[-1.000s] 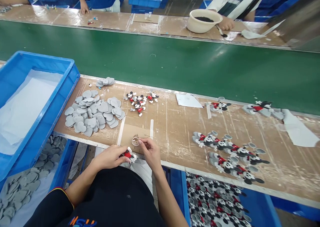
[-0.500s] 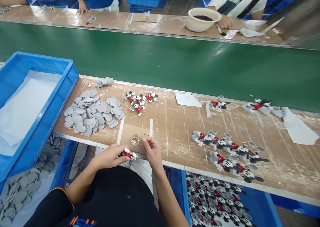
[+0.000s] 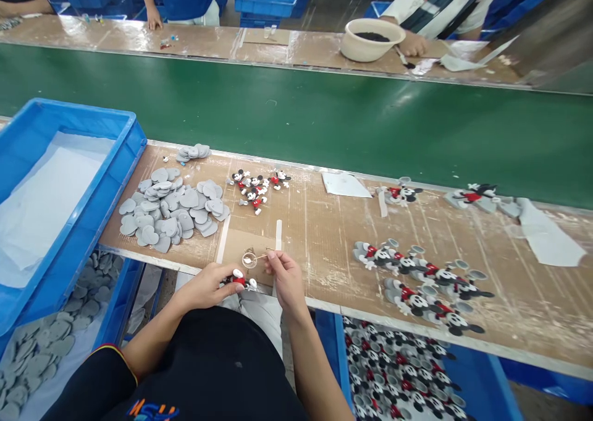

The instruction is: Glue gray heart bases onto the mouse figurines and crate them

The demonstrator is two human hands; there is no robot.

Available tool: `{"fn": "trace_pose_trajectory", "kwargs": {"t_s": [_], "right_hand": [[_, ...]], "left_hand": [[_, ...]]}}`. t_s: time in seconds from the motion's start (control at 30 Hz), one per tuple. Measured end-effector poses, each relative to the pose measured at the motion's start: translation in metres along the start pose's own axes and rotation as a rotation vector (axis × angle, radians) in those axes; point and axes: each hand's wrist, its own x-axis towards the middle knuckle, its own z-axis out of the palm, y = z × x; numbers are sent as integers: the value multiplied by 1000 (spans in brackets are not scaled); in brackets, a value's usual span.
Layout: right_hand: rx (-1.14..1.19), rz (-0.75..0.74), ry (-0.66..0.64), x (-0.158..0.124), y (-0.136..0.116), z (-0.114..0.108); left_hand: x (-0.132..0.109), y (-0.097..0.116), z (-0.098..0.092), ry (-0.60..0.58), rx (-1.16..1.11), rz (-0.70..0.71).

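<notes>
Ideally, right hand point(image 3: 286, 280) pinching the thin stick point(image 3: 260, 257) wets only its tip in the small dish point(image 3: 250, 260); left hand point(image 3: 207, 289) grips the mouse figure point(image 3: 239, 280) steady.

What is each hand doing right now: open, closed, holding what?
Left hand: closed on a mouse figure.
Right hand: closed, pinching a thin stick, tip at a small cup.

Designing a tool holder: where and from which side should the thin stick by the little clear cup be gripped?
Pinch the thin stick at its right end, coming from the right, as the right hand does. It is slender and nearly level, its left tip at the small clear cup, so that end likely must stay free.
</notes>
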Motion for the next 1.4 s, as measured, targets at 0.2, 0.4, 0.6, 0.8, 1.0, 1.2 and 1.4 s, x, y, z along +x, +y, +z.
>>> {"fn": "trace_pose_trajectory", "kwargs": {"t_s": [0.2, 0.4, 0.6, 0.8, 1.0, 1.2, 1.4], "right_hand": [[-25, -53, -3, -12, -26, 3], [-185, -267, -96, -36, -64, 8], [-336, -463, -139, -51, -80, 13], [-361, -459, -153, -51, -76, 17], [-376, -446, -156, -52, -73, 18], [-401, -458, -175, -54, -73, 18], [-414, -467, -181, -54, -73, 20]], "left_hand": [[0, 0, 2, 10, -36, 23], [4, -4, 6, 52, -56, 96], [4, -6, 9, 93, -10, 165], [1, -4, 8, 109, -3, 161], [-1, -5, 8, 105, 2, 162], [-1, -6, 9, 109, 7, 169], [-2, -6, 10, 103, 28, 164]]}}
